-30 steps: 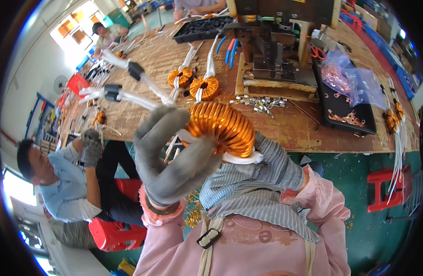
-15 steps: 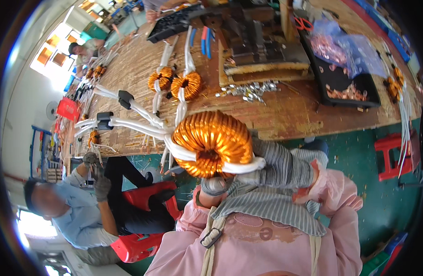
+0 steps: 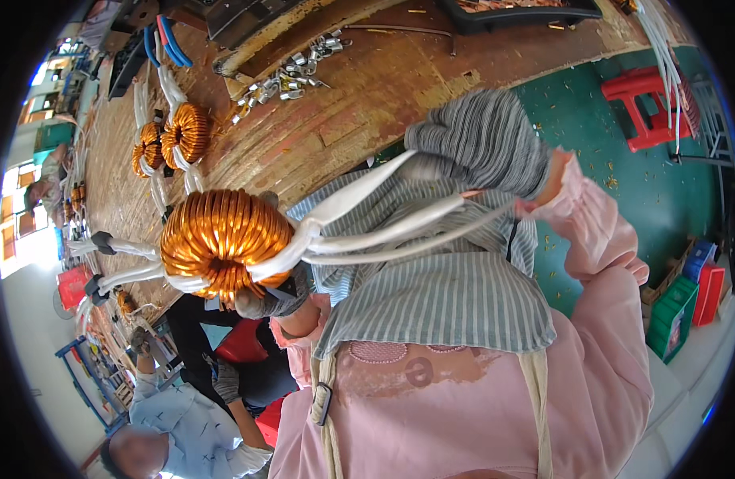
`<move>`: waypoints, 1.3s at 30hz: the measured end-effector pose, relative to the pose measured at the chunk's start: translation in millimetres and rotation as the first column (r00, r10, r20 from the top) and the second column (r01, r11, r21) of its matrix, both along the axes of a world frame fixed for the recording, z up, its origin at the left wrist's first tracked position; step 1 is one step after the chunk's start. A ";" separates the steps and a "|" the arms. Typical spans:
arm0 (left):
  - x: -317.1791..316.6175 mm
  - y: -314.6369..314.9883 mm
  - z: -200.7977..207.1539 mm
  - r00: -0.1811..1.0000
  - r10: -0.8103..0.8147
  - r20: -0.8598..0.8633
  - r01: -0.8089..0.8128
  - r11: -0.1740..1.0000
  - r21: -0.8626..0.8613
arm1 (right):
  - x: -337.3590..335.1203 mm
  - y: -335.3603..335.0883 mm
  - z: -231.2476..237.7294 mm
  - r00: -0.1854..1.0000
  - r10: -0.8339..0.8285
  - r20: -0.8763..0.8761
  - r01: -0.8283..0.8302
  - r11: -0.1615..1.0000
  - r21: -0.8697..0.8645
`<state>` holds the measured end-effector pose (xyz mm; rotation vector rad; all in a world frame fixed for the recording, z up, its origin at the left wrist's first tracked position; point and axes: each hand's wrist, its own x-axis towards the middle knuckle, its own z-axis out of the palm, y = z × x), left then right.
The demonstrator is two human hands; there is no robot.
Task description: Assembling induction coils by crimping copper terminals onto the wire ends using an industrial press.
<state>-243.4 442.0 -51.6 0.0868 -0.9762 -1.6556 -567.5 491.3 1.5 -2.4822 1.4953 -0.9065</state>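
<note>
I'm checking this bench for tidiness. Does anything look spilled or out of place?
Yes: small metal terminals lie scattered loose on the wooden bench, and bits of debris litter the green floor. The copper coil looks intact.

The worn wooden worktop (image 3: pixel 367 104) carries two copper coils (image 3: pixel 176 137) (white leads attached) and scattered small metal terminals (image 3: pixel 291 73).

Worn wooden workbench (image 3: pixel 367 104) running across top, green floor (image 3: pixel 623 184) showing at right w/ red plastic stool (image 3: pixel 651 100); bright daylight pouring thru windows (image 3: pixel 20 227) far left.
</note>
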 end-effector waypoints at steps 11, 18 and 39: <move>-16.5 -35.5 -0.9 0.989 -0.073 -0.128 0.069 0.997 -0.040 | -0.2 53.1 -8.6 0.983 -0.087 -0.159 0.092 0.995 0.028; -27.3 -36.6 -3.4 0.961 -0.090 -0.260 0.081 0.996 -0.046 | 3.1 67.1 -7.5 0.958 -0.068 0.277 -0.019 0.954 0.299; -48.8 -184.0 39.8 0.899 0.025 -0.436 -0.057 0.997 -0.059 | -160.0 -105.8 25.8 0.699 -0.524 -0.487 0.713 0.563 0.417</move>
